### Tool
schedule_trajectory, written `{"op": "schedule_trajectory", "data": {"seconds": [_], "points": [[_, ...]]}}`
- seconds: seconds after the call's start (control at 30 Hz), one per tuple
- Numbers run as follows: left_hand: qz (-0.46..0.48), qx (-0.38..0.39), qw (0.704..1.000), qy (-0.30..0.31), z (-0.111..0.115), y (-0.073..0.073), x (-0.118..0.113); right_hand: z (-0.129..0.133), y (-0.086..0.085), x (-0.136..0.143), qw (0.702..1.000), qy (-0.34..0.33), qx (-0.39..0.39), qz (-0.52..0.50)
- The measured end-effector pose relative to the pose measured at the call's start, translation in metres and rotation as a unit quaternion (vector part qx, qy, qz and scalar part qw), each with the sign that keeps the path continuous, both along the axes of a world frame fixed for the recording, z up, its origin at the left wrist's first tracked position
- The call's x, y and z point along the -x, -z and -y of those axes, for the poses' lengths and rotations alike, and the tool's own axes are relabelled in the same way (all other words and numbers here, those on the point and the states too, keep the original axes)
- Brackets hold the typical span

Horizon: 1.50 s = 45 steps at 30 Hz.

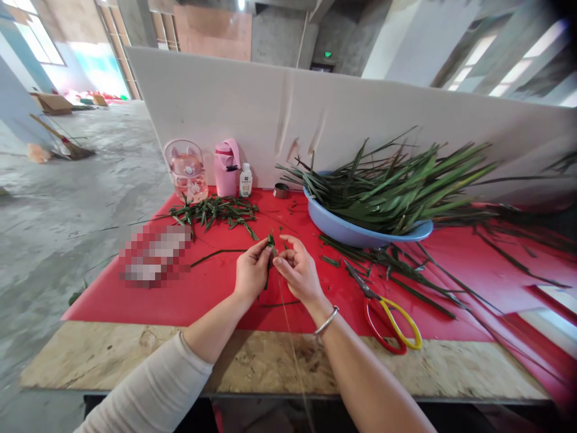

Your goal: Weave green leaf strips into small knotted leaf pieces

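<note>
My left hand (253,269) pinches a small folded piece of green leaf (271,242) between thumb and fingers, above the red table cover. Close beside it on the right is my right hand (298,269), its thumb and index finger apart and the other fingers curled. A thin pale thread (285,319) runs from between the hands down past the table's front edge; where its upper end is fixed I cannot tell. To the right lie scissors (372,294) with one red and one yellow handle, blades partly spread.
A blue basin (360,228) heaped with long green leaves (396,189) stands at the back right. Folded leaf pieces (216,210) lie back left, before a clear pink jug (188,174), a pink cup (226,171) and a small bottle (246,180). A white board (216,102) rises behind.
</note>
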State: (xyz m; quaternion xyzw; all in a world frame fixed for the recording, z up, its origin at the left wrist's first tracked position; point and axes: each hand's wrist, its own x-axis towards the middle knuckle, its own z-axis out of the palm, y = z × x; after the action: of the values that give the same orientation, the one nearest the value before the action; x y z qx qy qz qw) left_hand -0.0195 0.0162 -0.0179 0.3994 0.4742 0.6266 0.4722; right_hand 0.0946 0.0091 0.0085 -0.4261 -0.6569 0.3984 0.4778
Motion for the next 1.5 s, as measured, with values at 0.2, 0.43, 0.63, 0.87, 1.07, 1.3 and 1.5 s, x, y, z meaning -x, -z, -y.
{"op": "schedule_trajectory", "data": {"seconds": [0.2, 0.43, 0.63, 0.87, 1.07, 1.3, 1.5], "points": [[-0.056, -0.015, 0.998, -0.013, 0.000, 0.001, -0.001, -0.004, 0.006, 0.001, 0.983, 0.052, -0.087, 0.150], [-0.077, -0.015, 0.997, -0.026, -0.004, 0.005, 0.003, -0.001, 0.006, -0.003, 0.977, -0.070, -0.052, 0.194], [-0.154, -0.025, 0.987, -0.048, 0.001, 0.006, 0.003, -0.002, 0.006, 0.005, 0.998, 0.034, -0.019, 0.057], [-0.284, -0.065, 0.955, -0.047, 0.011, -0.003, 0.001, -0.004, 0.012, 0.008, 0.992, 0.085, -0.057, 0.071], [-0.255, -0.049, 0.964, -0.058, 0.009, -0.001, 0.002, 0.000, 0.008, 0.007, 0.987, 0.044, -0.092, 0.121], [-0.199, -0.043, 0.977, -0.062, 0.008, -0.008, 0.002, -0.003, 0.014, 0.013, 0.998, 0.043, 0.050, -0.022], [-0.185, -0.045, 0.980, -0.052, 0.009, -0.005, -0.001, -0.006, 0.018, 0.013, 0.997, 0.073, 0.001, 0.022]]}}
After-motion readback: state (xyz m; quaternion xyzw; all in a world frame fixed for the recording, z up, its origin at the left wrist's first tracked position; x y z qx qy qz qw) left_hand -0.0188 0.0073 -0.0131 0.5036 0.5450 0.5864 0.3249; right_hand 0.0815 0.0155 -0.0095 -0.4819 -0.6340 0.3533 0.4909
